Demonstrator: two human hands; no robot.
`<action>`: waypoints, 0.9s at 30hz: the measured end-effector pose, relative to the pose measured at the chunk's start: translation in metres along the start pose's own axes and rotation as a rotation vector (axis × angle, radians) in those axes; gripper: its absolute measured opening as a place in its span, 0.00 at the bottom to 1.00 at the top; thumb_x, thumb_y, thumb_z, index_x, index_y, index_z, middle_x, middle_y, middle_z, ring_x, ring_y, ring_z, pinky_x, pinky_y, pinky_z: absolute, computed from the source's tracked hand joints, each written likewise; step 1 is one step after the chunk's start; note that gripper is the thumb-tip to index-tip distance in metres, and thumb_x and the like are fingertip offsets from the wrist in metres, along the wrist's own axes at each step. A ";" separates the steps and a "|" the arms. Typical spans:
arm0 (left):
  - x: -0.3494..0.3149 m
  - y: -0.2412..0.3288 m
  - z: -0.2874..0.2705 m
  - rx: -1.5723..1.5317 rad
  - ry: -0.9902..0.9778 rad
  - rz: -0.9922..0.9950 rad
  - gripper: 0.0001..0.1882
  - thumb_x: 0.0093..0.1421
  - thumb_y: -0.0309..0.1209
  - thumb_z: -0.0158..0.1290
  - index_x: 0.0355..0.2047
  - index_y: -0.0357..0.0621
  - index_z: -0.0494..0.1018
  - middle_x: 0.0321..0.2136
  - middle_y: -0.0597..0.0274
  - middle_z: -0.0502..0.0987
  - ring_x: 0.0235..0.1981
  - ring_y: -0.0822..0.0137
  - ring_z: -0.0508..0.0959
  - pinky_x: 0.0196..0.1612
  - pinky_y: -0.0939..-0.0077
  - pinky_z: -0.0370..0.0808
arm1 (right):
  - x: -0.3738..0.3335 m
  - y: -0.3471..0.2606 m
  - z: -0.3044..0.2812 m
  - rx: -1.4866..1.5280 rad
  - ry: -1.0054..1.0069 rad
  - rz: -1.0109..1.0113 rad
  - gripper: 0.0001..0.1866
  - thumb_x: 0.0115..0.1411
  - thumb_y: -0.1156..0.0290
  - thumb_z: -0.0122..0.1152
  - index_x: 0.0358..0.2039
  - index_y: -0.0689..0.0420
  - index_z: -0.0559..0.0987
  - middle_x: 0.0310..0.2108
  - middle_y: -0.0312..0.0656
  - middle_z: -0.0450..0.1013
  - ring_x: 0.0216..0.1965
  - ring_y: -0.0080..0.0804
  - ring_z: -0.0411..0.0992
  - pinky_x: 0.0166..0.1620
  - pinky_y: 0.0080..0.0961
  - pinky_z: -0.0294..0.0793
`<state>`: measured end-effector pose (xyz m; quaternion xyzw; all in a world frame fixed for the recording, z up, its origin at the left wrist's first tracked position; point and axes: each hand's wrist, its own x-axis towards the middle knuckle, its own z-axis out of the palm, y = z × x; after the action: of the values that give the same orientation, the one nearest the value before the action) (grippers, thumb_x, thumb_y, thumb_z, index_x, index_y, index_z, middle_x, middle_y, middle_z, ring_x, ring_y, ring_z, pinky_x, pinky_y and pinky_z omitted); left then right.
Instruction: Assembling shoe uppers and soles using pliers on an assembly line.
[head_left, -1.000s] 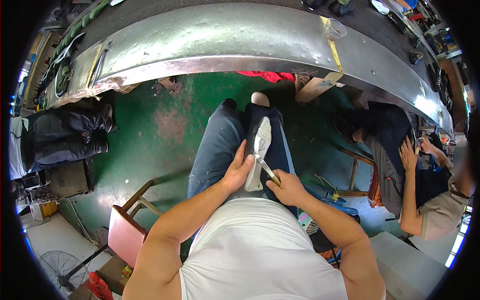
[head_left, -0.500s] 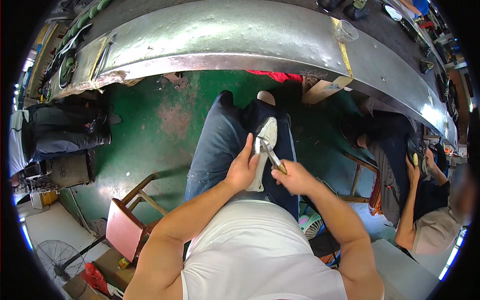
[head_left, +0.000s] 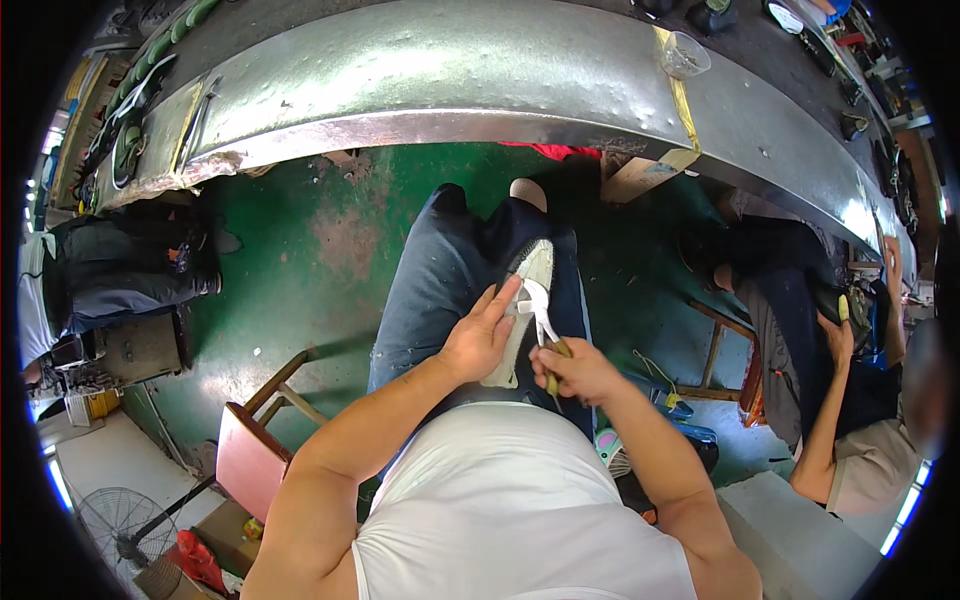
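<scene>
Across my right thigh lies a shoe (head_left: 538, 262), whitish underside facing up, with a dark edge around its far end. My left hand (head_left: 478, 338) grips its left side near the middle, fingers pointing toward the far end. In my right hand (head_left: 578, 370) I hold metal pincers (head_left: 540, 310) with yellowish handles. Their bright curved head rests over the middle of the shoe, close to my left fingertips. Whether the jaws bite on the shoe's edge is too small to tell.
Ahead runs a long metal-topped bench (head_left: 440, 75) with a clear plastic cup (head_left: 685, 55). A pink-seated stool (head_left: 250, 462) stands at my left, near a fan (head_left: 125, 530). At right sits a co-worker (head_left: 850, 450) handling a dark item; another person (head_left: 110, 270) is at far left.
The pincers' head has swung round and its handles have spread slightly. My right hand has moved a little nearer and lower. My left fingers have shifted along the shoe.
</scene>
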<state>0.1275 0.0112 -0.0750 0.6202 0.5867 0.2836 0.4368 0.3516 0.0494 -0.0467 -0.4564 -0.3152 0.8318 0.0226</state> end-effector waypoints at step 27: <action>-0.015 -0.002 0.004 -0.012 0.044 -0.160 0.40 0.68 0.36 0.48 0.73 0.45 0.38 0.67 0.29 0.53 0.58 0.35 0.70 0.62 0.58 0.68 | -0.004 -0.097 0.011 -0.928 0.219 -0.098 0.24 0.71 0.53 0.44 0.34 0.64 0.75 0.29 0.59 0.75 0.34 0.61 0.75 0.39 0.50 0.73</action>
<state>0.1283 -0.0040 -0.0761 0.5624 0.6421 0.2646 0.4487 0.3211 0.1208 0.0132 -0.4877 -0.6701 0.5484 -0.1111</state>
